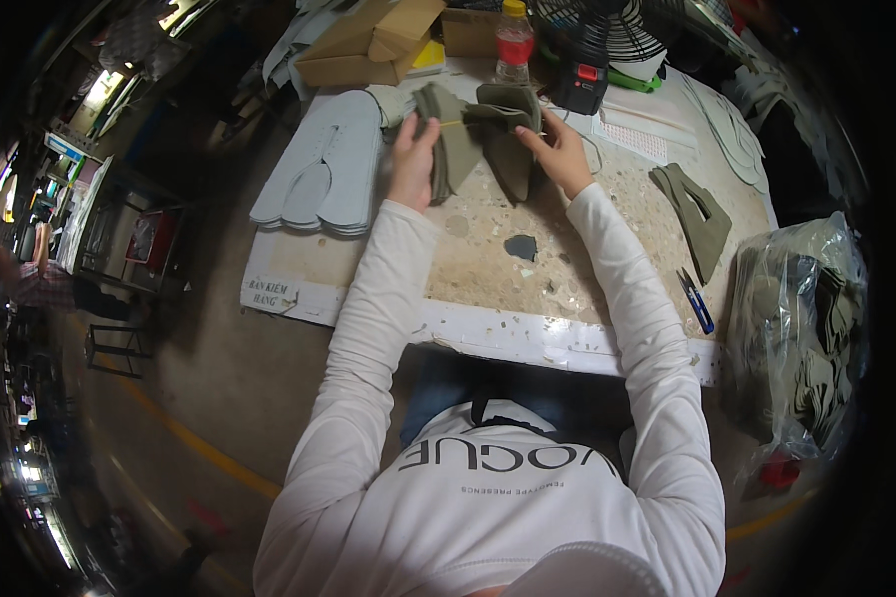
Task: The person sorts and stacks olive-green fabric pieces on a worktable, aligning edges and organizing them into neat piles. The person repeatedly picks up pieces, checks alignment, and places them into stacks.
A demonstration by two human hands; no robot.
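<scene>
My left hand (413, 164) is closed round the left edge of a bundle of olive-green cut pieces (454, 164), held up over the far middle of the table. A thin yellow band (452, 123) crosses that bundle. Just to its right, my right hand (561, 157) grips a second stack of olive-green cut pieces (508, 159), thumb on the near side. Some of its layers fan apart at the top. The two bundles come close together between my hands; whether they touch I cannot tell.
On the worn table (567, 284) lie stacked pale grey cut pieces (314, 164), more olive pieces (695, 214) and blue-handled snips (697, 301). Behind are a cardboard box (358, 45), a bottle (514, 45) and a fan (607, 40). A clear bag (767, 328) of olive pieces stands right.
</scene>
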